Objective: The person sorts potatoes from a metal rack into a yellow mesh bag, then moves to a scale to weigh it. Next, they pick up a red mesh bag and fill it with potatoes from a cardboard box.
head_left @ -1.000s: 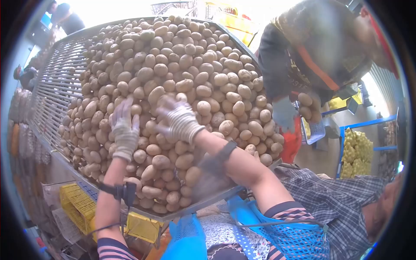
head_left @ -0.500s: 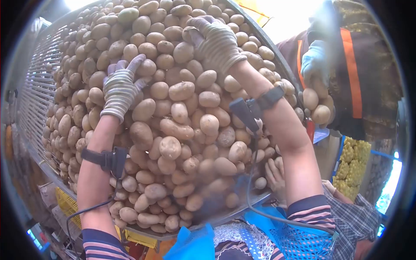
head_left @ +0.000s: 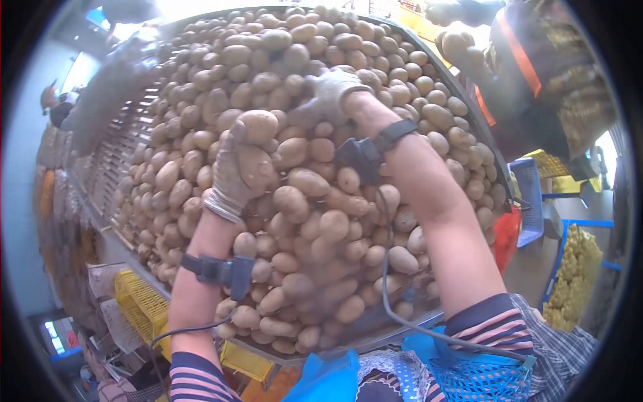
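Potatoes [head_left: 333, 226] are heaped across a metal-edged table with a slatted side. My left hand [head_left: 236, 171], in a pale glove, is closed around a potato [head_left: 257, 167], with another large potato [head_left: 258, 126] against its fingertips. My right hand [head_left: 331, 92], gloved too, reaches over the upper middle of the heap. Its fingers lie partly among the potatoes and are blurred, so whether it grips one does not show. A dark band with a small device sits on each of my forearms.
Yellow crates [head_left: 139, 303] stand below the table's left edge. A blue-grey crate [head_left: 528, 201] and a red item [head_left: 507, 238] are at the right. Another person with orange stripes [head_left: 519, 53] is at the upper right; a checked sleeve [head_left: 559, 342] shows lower right.
The view has shifted. My left hand has closed around a potato, where its fingers were spread over the heap. The co-worker's bare hand at lower right is no longer visible.
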`<action>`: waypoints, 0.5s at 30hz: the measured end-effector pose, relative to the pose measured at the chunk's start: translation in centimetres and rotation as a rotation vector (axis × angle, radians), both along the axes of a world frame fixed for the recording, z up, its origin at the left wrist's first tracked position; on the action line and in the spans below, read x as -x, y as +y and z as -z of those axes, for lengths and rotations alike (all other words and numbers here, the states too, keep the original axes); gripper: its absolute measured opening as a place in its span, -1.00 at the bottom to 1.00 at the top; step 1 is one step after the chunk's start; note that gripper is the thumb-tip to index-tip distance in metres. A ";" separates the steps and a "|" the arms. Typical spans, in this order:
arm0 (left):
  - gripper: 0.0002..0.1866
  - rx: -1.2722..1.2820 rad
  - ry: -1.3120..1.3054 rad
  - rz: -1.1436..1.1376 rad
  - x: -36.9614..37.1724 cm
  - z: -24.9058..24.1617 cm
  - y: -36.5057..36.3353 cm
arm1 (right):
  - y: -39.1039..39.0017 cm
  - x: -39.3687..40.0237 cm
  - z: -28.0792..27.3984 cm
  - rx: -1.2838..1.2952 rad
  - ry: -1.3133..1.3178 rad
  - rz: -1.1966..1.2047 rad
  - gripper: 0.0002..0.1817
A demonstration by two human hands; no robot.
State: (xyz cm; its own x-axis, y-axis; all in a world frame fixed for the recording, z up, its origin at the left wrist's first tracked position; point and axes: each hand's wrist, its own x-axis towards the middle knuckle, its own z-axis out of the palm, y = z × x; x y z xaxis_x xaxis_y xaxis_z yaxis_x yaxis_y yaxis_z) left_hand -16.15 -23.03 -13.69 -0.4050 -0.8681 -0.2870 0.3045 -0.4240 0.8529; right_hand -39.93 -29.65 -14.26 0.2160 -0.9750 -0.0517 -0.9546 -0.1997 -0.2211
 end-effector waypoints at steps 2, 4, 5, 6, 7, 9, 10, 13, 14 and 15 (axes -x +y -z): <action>-0.46 -0.052 0.226 -0.003 -0.3 -0.7 2.7 | 0.9 -0.2 -0.3 -0.088 0.171 -0.066 -0.24; -0.44 -0.066 0.335 -0.016 -0.6 -1.7 5.4 | 2.7 -0.6 -0.1 -0.068 0.277 -0.048 -0.25; -0.42 -0.105 0.374 -0.034 -0.6 -2.2 6.6 | 3.5 -0.4 0.2 -0.027 0.254 0.007 -0.26; -0.39 -0.146 0.419 -0.052 -0.6 -2.6 8.0 | 4.5 -0.5 -0.1 -0.035 0.200 0.066 -0.27; -0.39 -0.133 0.427 -0.062 -0.6 -3.5 9.5 | 5.5 -0.5 -0.5 -0.042 0.151 0.121 -0.28; -0.42 -0.322 0.601 -0.075 -0.9 -5.1 12.2 | 6.1 0.0 -1.0 -0.033 0.133 0.164 -0.25; -0.43 -0.318 0.650 -0.032 -1.7 -4.9 13.1 | 6.6 0.4 -1.8 -0.047 0.102 0.170 -0.23; -0.44 -0.269 0.712 -0.029 -4.4 -4.7 17.0 | 8.6 0.8 -2.6 -0.051 0.041 0.205 -0.24; -0.44 -0.266 0.731 -0.017 -4.9 -4.6 18.5 | 9.7 1.2 -2.5 -0.101 -0.099 0.109 -0.33; -0.44 -0.196 0.625 -0.112 -5.6 -4.6 20.2 | 10.5 2.1 -2.2 -0.148 -0.232 0.015 -0.42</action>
